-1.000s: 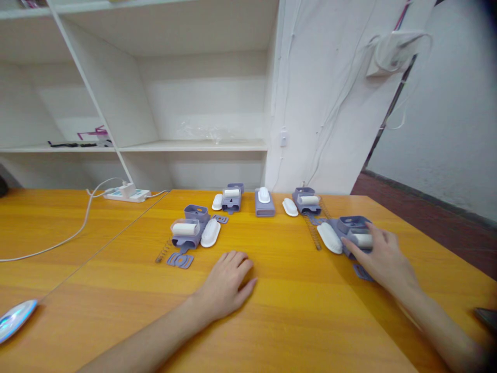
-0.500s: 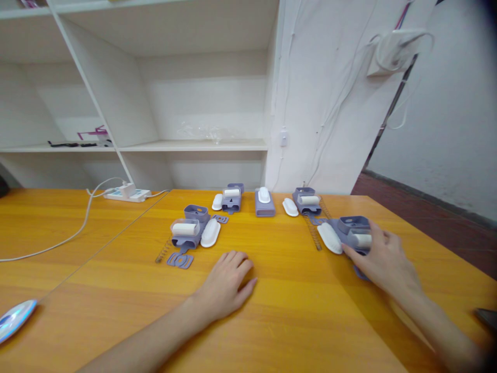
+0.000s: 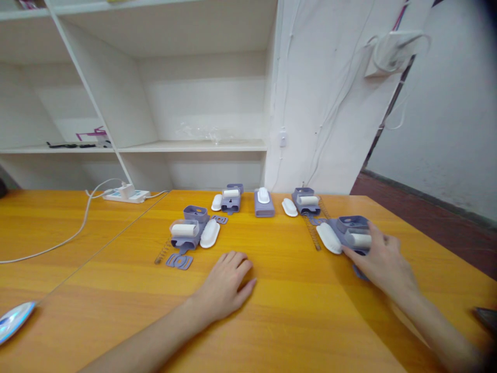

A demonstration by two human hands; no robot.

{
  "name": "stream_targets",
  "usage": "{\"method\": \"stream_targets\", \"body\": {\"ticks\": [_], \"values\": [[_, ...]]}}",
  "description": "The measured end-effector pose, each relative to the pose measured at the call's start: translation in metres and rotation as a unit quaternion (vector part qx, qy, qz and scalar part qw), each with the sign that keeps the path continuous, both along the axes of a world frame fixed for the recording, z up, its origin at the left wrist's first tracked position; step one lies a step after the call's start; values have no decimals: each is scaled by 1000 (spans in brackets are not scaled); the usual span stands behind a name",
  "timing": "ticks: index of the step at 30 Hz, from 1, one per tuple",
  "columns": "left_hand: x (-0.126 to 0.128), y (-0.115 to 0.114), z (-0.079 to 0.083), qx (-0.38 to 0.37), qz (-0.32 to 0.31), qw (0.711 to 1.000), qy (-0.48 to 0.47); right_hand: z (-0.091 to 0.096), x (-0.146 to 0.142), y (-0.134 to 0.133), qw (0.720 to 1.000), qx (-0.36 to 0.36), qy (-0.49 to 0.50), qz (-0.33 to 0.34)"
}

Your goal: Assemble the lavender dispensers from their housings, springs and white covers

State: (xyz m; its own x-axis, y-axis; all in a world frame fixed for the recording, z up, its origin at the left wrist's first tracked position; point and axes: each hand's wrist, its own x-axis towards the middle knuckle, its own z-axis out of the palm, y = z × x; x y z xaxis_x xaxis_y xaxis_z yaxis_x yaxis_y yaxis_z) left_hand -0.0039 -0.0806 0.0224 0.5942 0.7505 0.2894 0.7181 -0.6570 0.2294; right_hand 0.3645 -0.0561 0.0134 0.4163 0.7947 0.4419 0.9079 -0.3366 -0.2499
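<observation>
My right hand (image 3: 384, 256) is closed around the right side of a purple-grey plastic housing with a white roller (image 3: 357, 239) in its front; the fingers hide part of it. Against that housing, to its left, leans a white oval lid (image 3: 329, 238). A flat purple piece (image 3: 361, 273) shows partly under the hand. My left hand (image 3: 229, 284) rests on the tabletop with loosely bent, parted fingers and holds nothing. Beyond it lie another purple-grey housing (image 3: 190, 228) with a roller, a white oval lid (image 3: 210, 233), a flat purple cut-out plate (image 3: 179, 261) and a spring (image 3: 163, 252).
Farther back are similar housings at left (image 3: 231, 199) and right (image 3: 306, 201), a purple box (image 3: 264, 210) topped by a white lid, and a long spring (image 3: 312, 234). A power strip (image 3: 126, 194) with a white cable lies at the back left, before white shelves (image 3: 194, 146).
The white roller at my right hand shows slightly farther left in its housing. My left hand stays in place. The view has shifted a little.
</observation>
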Motion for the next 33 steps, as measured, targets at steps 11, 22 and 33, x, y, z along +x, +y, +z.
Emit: {"method": "stream_targets", "body": {"ticks": [11, 22, 33], "values": [[0, -1, 0, 5, -2, 1000, 1, 14, -15, -8, 997, 63, 19, -31], [0, 0, -1, 1, 3, 1000, -5, 30, -55, -18, 989, 122, 67, 54], [27, 35, -9, 47, 38, 988, -139, 14, -174, -1, 942, 118, 156, 271]]}}
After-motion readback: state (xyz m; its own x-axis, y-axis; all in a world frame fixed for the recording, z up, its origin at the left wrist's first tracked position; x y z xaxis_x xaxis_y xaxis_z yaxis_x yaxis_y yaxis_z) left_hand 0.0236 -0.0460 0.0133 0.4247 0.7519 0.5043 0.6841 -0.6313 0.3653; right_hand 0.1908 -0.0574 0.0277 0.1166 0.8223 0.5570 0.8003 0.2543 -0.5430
